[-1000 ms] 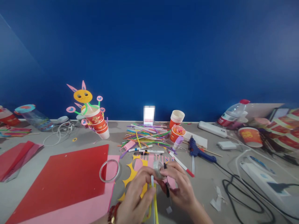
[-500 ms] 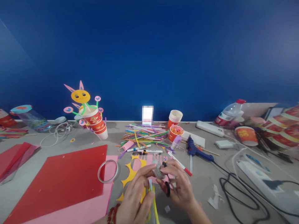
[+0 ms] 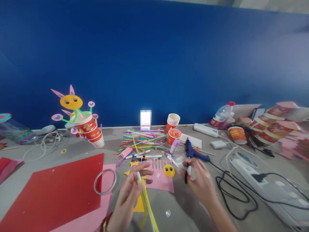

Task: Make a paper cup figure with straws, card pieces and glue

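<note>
- Left hand (image 3: 134, 185): thumb and fingers close lightly around a pale stick (image 3: 139, 177), the outer fingers spread and extended past it; the tip is left exposed, presumably so that it stays within sight and reach
- Right hand (image 3: 200, 180): fingers curl on scissors (image 3: 186, 177) with black handles; a blurred clear item (image 3: 180, 161), possibly a tape roll, shows at the fingertips, its exact grip not determinable; carrying both together would probably spare setting either down
- Location: the stick is in the left hand, above the near middle of the bench (image 3: 185, 214), tilted, its lower end running out of the picture
- Appearance: the stick is slim and straight, whitish at the tip; a yellow strip (image 3: 150, 206) runs along it, and whether it is fastened cannot be told
- Beneath and beyond: a pink sheet (image 3: 160, 185) lies flat, bearing a yellow face (image 3: 169, 170) with pink ears, face up, likely kept close for easy access
- Glue gun (image 3: 193, 154): rests beyond the right hand, cord trailing rightward, presumably parked aside to leave working room
</note>
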Demonstrator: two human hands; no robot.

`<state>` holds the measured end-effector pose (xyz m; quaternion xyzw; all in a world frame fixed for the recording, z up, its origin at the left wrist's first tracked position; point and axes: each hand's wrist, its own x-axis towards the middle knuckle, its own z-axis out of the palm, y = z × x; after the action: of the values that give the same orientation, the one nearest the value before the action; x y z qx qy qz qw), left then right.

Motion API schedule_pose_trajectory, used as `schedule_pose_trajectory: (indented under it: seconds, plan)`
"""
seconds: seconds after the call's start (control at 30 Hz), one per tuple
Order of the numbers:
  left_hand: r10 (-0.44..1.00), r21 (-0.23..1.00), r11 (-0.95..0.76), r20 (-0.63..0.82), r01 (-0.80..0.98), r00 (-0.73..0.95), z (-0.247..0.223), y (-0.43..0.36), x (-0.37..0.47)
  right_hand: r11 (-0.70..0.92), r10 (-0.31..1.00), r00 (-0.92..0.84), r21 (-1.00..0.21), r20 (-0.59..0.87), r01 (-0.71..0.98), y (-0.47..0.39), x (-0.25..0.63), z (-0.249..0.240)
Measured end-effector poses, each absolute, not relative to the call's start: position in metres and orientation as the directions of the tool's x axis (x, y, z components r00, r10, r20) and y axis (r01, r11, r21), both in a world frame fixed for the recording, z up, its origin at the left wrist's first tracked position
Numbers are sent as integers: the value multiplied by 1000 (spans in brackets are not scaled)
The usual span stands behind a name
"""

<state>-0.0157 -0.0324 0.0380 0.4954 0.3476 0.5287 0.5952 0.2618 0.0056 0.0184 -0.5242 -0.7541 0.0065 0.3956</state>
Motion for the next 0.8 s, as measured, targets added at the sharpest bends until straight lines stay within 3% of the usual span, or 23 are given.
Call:
schedule_pose_trajectory:
  seconds: [0.13, 0.23, 0.43, 0.57, 0.67, 0.8]
  plan:
    - [970, 921, 87, 9, -380, 242, 39, -28, -16, 239, 853, -76, -256, 516, 937, 8, 313, -3]
    - [967, 914, 95, 10, -394, 256, 39, -28, -14, 164, 875, -73, -150, 479, 975, 7, 329, -14]
    - [978, 919, 50, 33, -391, 205, 42, -26, -12, 30, 824, -32, 14, 566, 999, 2, 323, 2]
    - [981, 911, 72, 8, -405, 192, 44, -24, -13, 87, 841, -12, -115, 540, 990, -6, 310, 11]
    - [982, 906, 77, 4, -417, 191, 45, -23, -13, 140, 931, -46, -236, 363, 962, -14, 298, 7]
    - [978, 906, 92, -5, -413, 209, 46, -23, -14, 155, 980, -110, -298, 164, 942, -29, 287, -1]
